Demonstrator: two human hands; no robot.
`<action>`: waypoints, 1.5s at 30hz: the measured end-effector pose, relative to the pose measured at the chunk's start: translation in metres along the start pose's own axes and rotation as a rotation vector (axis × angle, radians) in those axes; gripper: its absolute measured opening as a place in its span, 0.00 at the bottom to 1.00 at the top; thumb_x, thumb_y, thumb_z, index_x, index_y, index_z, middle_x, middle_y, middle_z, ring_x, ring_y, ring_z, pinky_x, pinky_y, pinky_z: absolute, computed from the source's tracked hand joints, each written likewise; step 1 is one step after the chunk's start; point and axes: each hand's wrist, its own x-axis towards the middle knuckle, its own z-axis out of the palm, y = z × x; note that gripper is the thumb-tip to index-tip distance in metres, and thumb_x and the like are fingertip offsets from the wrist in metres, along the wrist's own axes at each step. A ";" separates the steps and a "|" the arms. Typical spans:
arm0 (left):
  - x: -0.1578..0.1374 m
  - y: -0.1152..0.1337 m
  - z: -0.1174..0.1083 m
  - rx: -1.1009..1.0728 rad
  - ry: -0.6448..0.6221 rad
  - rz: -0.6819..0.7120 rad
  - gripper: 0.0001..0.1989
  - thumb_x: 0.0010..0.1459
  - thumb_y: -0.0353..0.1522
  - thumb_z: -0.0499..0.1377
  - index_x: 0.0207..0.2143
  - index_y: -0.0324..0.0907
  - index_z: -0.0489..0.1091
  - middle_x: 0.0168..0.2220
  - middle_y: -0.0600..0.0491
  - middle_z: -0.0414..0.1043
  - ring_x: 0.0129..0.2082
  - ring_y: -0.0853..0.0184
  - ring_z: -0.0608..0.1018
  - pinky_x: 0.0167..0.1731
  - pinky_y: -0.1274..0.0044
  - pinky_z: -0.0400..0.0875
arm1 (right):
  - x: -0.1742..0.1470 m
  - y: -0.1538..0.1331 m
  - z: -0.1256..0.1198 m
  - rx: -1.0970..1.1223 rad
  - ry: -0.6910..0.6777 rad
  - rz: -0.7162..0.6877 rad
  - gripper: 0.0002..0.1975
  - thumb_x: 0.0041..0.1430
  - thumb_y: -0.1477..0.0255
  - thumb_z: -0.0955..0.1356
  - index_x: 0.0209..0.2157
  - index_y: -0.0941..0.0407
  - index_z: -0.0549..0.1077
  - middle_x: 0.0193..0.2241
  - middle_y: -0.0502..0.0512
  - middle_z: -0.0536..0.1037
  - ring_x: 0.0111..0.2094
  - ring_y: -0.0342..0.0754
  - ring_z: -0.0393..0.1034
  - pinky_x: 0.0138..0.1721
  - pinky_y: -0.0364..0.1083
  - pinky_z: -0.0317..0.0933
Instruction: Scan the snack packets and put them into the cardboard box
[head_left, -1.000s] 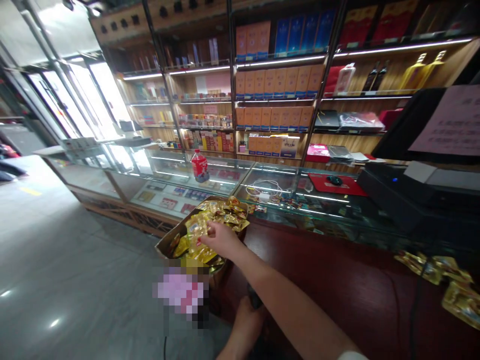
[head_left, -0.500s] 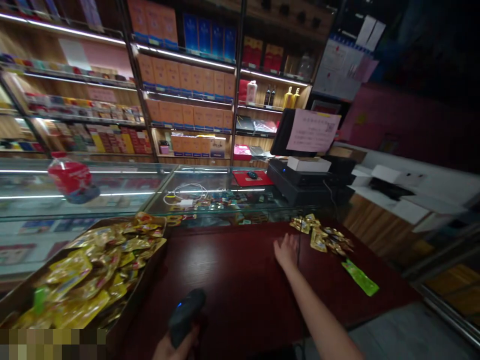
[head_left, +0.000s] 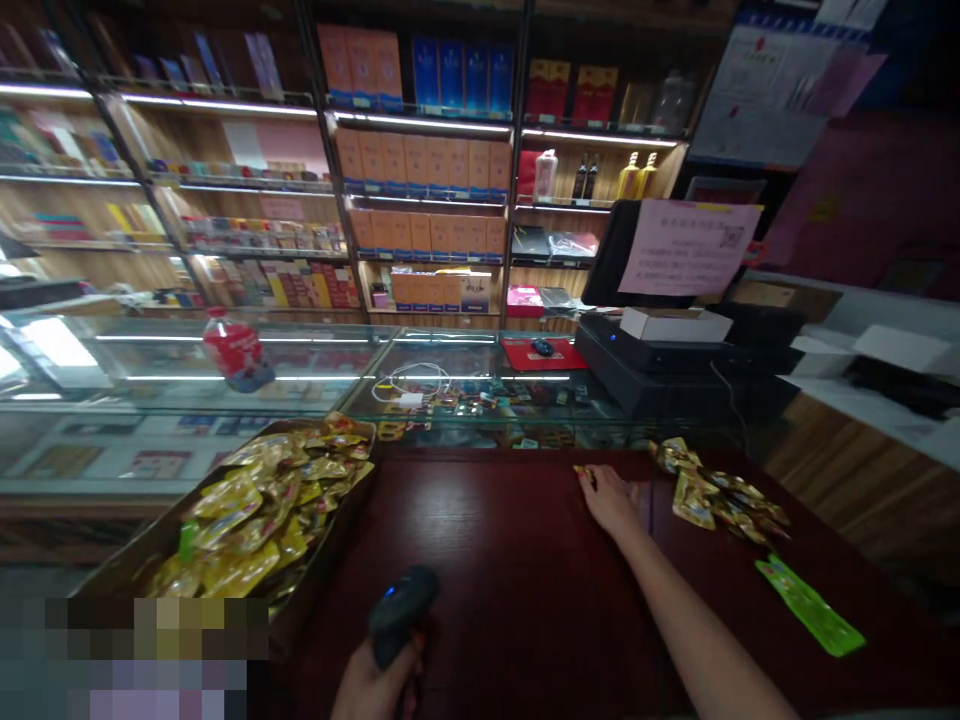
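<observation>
Far left: open cardboard box point(head_left: 124, 570), set aslant at the left end of the dark red surface point(head_left: 487, 580); its near end is blurred out. Filled with gold packets point(head_left: 240, 515), heaped loosely, a green scrap among them. Behind it, a red-labelled bottle point(head_left: 238, 352) stands on the glass display.

Centre left: left hand point(head_left: 375, 675) wrapped around the grip of a black scanner point(head_left: 405, 605), its blue light on and its head raised. Scanner judged stiff and fairly light; the grip is the place to hold it.

Centre: bare stretch of surface between scanner and right hand. Beyond, on the glass, a white cable point(head_left: 412, 390) lies coiled.

Centre right: right hand point(head_left: 611, 505) low over the surface, fingers partly curled. A small gold-and-red bit shows at the fingertips; cannot tell whether a packet is gripped there or merely touched.

Right: loose gold packets point(head_left: 694, 497) in a scattered cluster, just beside the right hand but apart from it. Nearer the edge, one long green packet point(head_left: 814, 610) lies flat, alone.

Handling, estimated: packets light, soft, slick-skinned, apt to slide over one another. Best pinched at a flat end seam, without squeezing the filled middle.
</observation>
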 end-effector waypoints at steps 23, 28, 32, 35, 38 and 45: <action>-0.017 0.002 0.003 -0.063 -0.110 0.091 0.05 0.49 0.33 0.60 0.27 0.41 0.66 0.13 0.61 0.65 0.10 0.73 0.67 0.11 0.82 0.61 | -0.142 -0.034 0.054 0.286 0.299 -0.259 0.27 0.60 0.58 0.59 0.48 0.61 0.76 0.57 0.72 0.71 0.58 0.64 0.64 0.59 0.60 0.57; -0.016 0.000 0.003 -0.049 -0.113 0.116 0.07 0.48 0.34 0.61 0.25 0.41 0.66 0.12 0.61 0.64 0.10 0.72 0.68 0.11 0.82 0.59 | -0.157 -0.049 0.055 -0.032 0.423 -0.136 0.35 0.61 0.59 0.61 0.65 0.63 0.60 0.62 0.82 0.58 0.63 0.78 0.51 0.54 0.74 0.51; -0.015 -0.002 0.003 -0.052 -0.110 0.119 0.05 0.47 0.32 0.61 0.25 0.41 0.67 0.12 0.61 0.64 0.10 0.72 0.68 0.11 0.83 0.60 | -0.162 -0.052 0.050 -0.023 0.226 -0.255 0.28 0.66 0.62 0.55 0.62 0.57 0.64 0.47 0.72 0.75 0.52 0.68 0.69 0.52 0.68 0.58; -0.017 -0.003 0.004 -0.067 -0.104 0.129 0.05 0.47 0.32 0.61 0.25 0.40 0.68 0.12 0.61 0.63 0.10 0.73 0.68 0.12 0.83 0.59 | -0.158 -0.049 0.045 0.252 0.135 -0.368 0.29 0.65 0.61 0.55 0.63 0.57 0.63 0.53 0.68 0.74 0.52 0.60 0.71 0.52 0.57 0.64; -0.018 -0.004 0.004 -0.073 -0.099 0.127 0.07 0.48 0.34 0.62 0.26 0.40 0.68 0.13 0.61 0.64 0.10 0.73 0.68 0.12 0.83 0.59 | -0.154 -0.046 0.043 0.426 0.138 -0.312 0.32 0.63 0.57 0.57 0.66 0.55 0.58 0.62 0.66 0.67 0.59 0.60 0.65 0.56 0.56 0.62; -0.013 0.003 0.002 -0.048 -0.097 0.094 0.09 0.48 0.37 0.62 0.26 0.41 0.66 0.15 0.59 0.68 0.10 0.73 0.68 0.10 0.83 0.59 | -0.159 -0.049 0.045 0.830 -0.007 -0.008 0.46 0.55 0.53 0.65 0.69 0.57 0.48 0.58 0.67 0.71 0.54 0.60 0.71 0.55 0.58 0.63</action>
